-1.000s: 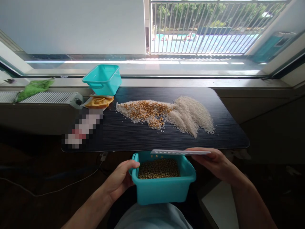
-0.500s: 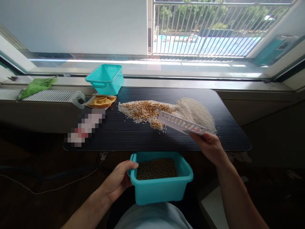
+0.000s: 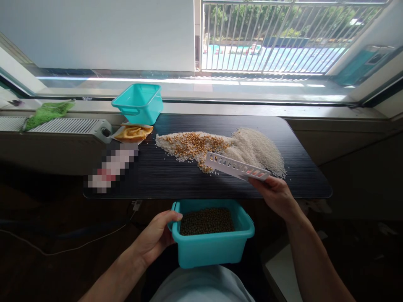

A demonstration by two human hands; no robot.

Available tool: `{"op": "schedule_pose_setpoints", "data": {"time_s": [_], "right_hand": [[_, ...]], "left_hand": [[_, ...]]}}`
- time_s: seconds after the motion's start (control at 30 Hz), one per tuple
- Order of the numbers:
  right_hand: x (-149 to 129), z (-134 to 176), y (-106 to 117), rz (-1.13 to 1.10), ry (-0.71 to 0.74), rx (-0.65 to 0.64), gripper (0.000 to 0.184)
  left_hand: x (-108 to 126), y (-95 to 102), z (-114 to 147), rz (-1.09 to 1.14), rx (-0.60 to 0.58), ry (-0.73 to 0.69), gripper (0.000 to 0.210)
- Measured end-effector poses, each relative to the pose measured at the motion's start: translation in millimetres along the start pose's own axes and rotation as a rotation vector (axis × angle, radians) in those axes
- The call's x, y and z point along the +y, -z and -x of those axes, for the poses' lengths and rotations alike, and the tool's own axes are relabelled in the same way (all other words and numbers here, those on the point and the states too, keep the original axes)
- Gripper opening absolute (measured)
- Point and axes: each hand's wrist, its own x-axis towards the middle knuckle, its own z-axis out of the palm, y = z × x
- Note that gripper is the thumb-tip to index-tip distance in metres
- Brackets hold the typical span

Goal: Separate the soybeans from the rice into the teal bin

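My left hand (image 3: 162, 233) grips the left rim of a teal plastic bin (image 3: 210, 251), thumb over the edge, below the table's front edge. Round beans (image 3: 206, 221) cover its bottom. My right hand (image 3: 277, 195) is closed on one end of a white slotted plastic strip (image 3: 236, 167), held tilted over the table. The strip's far end is beside a pile of white rice mixed with yellow soybeans (image 3: 192, 144); whether it touches the grains I cannot tell. Plain white rice (image 3: 260, 147) is heaped to the right, joining the mixed pile.
The dark table (image 3: 176, 180) stands against a windowsill. At its back left are a second teal bin (image 3: 140, 105) and an orange cloth-like item (image 3: 134, 133). A blurred pink-white object (image 3: 113, 170) lies left. A green cloth (image 3: 50, 113) drapes the radiator (image 3: 75, 126).
My right hand and the slotted strip have shifted slightly left and toward me, the strip's far end dipping lower. My left hand and the bin have hardly moved.
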Motion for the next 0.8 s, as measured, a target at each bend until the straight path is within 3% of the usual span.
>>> {"op": "schedule_pose_setpoints", "data": {"time_s": [0.23,0.8], "right_hand": [[-4.9,12.1,6.0,0.011,-0.042,-0.087,0.035],[-9.9,12.8,4.0,0.006,-0.037,-0.075,0.036]], "left_hand": [[1.2,-1.7,2.6,0.002,-0.002,-0.006,0.013],[2.3,-1.5,4.6,0.007,0.004,-0.005,0.01]]}}
